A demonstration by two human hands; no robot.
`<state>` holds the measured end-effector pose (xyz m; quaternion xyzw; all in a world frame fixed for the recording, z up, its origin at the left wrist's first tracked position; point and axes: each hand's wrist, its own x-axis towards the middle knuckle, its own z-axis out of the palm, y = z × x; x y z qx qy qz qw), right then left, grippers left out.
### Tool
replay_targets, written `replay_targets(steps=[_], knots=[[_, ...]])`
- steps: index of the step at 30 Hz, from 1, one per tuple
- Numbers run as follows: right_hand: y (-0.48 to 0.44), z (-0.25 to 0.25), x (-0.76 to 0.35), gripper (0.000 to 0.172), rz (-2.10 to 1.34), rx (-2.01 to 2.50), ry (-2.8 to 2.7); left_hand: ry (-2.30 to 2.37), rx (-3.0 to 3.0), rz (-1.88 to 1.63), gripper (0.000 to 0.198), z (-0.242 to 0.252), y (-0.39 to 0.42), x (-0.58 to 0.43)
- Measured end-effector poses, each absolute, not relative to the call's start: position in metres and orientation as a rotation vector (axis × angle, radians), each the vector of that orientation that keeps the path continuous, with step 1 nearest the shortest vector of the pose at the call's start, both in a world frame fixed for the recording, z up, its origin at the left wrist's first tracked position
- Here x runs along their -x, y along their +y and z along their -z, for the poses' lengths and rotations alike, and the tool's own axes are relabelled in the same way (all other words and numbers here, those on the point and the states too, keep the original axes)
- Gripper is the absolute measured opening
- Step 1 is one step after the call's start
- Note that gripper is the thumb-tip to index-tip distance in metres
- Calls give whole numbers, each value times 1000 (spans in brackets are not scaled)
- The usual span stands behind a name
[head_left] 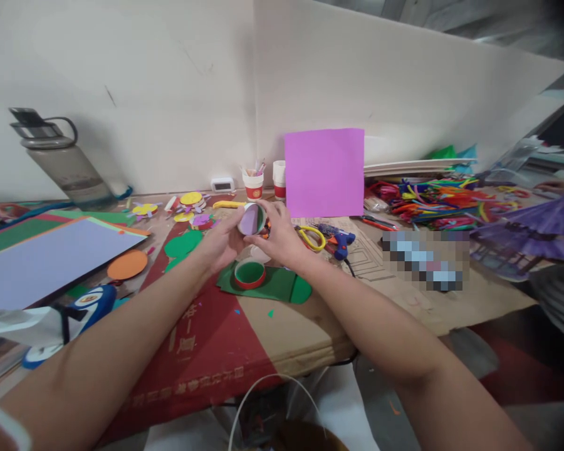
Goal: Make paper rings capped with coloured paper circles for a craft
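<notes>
My left hand (223,243) and my right hand (282,233) close from both sides around a short, pale-rimmed ring (250,219). Lilac and dark green show inside its opening; whether it is a tape roll or a cut cup, I cannot tell. Just below my hands, a red-sided ring (250,286) with a green inside lies on dark green paper (275,288). Green paper circles (183,243) are to the left of my left hand. Right of my right hand lie yellow-handled scissors (314,238) and a blue glue gun (343,243).
A purple sheet (324,172) stands against the wall near paper cups (252,185). Colourful pipe cleaners (432,200) are heaped at right, beside a purple paper umbrella (529,228). At left are a water bottle (70,166), a lilac sheet (61,257) and an orange circle (127,265).
</notes>
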<state>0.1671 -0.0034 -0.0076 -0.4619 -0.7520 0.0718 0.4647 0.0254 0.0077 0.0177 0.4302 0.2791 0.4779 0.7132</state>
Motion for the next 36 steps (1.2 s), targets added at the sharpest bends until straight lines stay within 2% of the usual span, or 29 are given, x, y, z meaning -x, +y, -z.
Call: replay_targets(steps=[9, 22, 31, 36], knots=[[-9, 1, -166, 81, -152, 1105, -1847, 573, -1039, -1115, 24, -15, 9, -24], [-8, 1, -167, 70, -127, 1098, -1867, 611, -1083, -1081, 33, -8, 13, -20], [-8, 1, -168, 70, -173, 1059, -1839, 550, -1044, -1095, 33, -4, 15, -20], [-8, -1, -170, 67, -262, 939, -1750, 481, -939, -1061, 43, -7, 11, -22]])
